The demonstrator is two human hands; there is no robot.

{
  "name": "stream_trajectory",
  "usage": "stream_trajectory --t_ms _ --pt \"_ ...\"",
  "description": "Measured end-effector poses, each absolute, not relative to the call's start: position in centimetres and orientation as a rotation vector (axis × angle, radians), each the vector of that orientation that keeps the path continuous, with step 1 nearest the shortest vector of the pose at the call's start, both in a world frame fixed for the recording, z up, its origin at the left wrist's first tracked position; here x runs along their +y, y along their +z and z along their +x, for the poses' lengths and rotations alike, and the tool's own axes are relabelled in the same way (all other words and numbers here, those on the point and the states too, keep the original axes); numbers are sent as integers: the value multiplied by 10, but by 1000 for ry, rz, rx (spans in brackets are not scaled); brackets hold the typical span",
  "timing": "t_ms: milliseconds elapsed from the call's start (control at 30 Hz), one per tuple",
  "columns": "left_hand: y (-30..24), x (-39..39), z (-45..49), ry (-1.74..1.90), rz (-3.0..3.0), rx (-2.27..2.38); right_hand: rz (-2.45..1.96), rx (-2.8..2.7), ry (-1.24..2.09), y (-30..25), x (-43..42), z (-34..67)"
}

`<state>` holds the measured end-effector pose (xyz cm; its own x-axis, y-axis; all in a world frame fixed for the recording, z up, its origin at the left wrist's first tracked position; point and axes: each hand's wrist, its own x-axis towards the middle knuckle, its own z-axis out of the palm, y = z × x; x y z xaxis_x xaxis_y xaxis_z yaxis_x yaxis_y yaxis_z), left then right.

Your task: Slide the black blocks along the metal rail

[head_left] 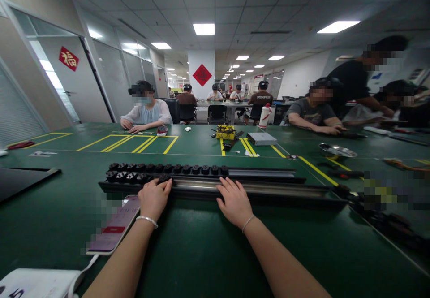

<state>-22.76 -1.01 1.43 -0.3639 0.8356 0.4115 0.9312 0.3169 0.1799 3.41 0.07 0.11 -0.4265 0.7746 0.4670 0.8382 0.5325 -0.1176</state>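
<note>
A long black rail with a shiny metal channel (198,183) lies crosswise on the green table in front of me. Several small black socket modules (126,176) sit in a row at its left end. My left hand (153,199) has thumb and fingers closed around the rightmost black socket module (163,178) of that row, on the rail. My right hand (235,201) is open, its fingertips resting on the bare channel farther right. Just behind lies a second black rail (265,172), with another line of black modules on its left part.
A phone (114,226) lies left of my left forearm, cabled to a white power bank (36,282). Farther back are a yellow box with cables (225,132), a grey box (261,139) and a metal bowl (337,150). Other people sit around the table.
</note>
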Motion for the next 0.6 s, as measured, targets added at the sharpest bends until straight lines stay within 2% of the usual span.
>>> stream_trajectory --t_ms 600 --pt "17 -11 -223 -569 -1565 -2369 -1311 -2303 -181 0 2 34"
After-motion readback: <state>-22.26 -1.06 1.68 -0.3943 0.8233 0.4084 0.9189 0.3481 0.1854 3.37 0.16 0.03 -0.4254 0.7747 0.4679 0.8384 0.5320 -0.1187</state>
